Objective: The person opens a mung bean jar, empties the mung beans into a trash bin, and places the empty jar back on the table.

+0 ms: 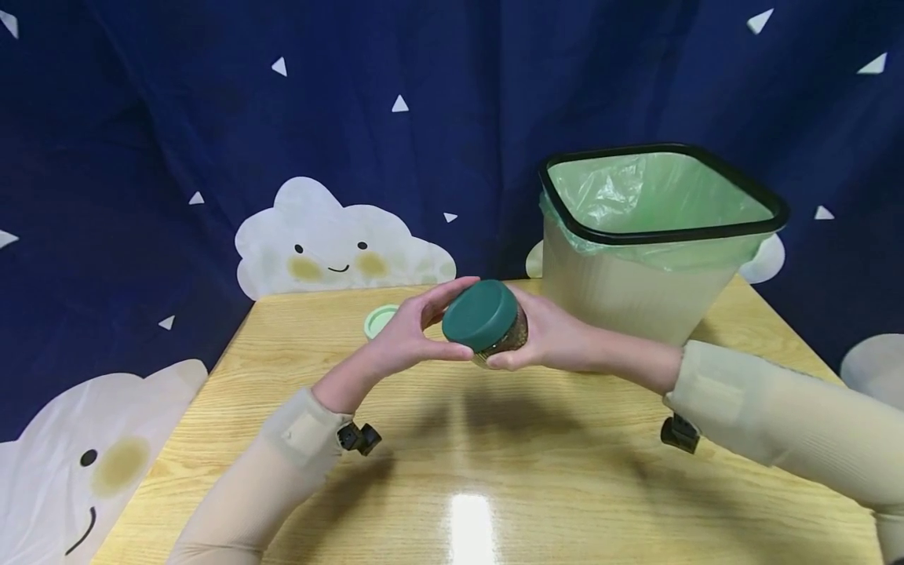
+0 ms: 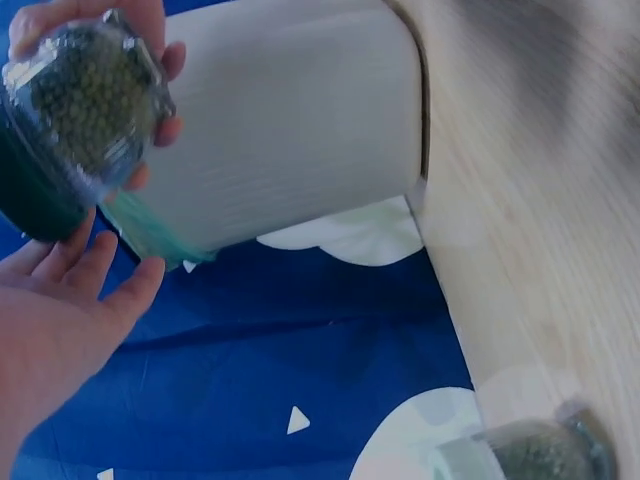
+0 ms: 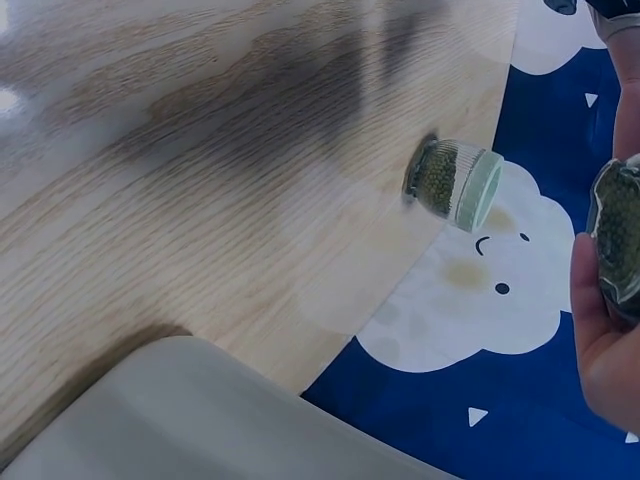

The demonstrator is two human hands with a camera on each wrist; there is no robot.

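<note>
A person's left hand (image 1: 406, 331) curves thumb and fingers around a dark green lid (image 1: 482, 315) while the right hand (image 1: 558, 333) grips the clear bean-filled jar (image 2: 92, 100) it caps, tilted above a wooden table (image 1: 579, 502) bearing a pale-green-lidded jar (image 3: 440, 180), well apart from a lined wastebasket (image 1: 614, 294) before a cloud-print curtain (image 1: 459, 157).

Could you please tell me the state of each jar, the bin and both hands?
Dark-lidded jar: closed, tilted, held up
Light-lidded jar: closed, upright on the table, partly filled
Bin: open-topped, lined with a bag
Left hand: holding the dark lid
Right hand: holding the dark-lidded jar's body
</note>
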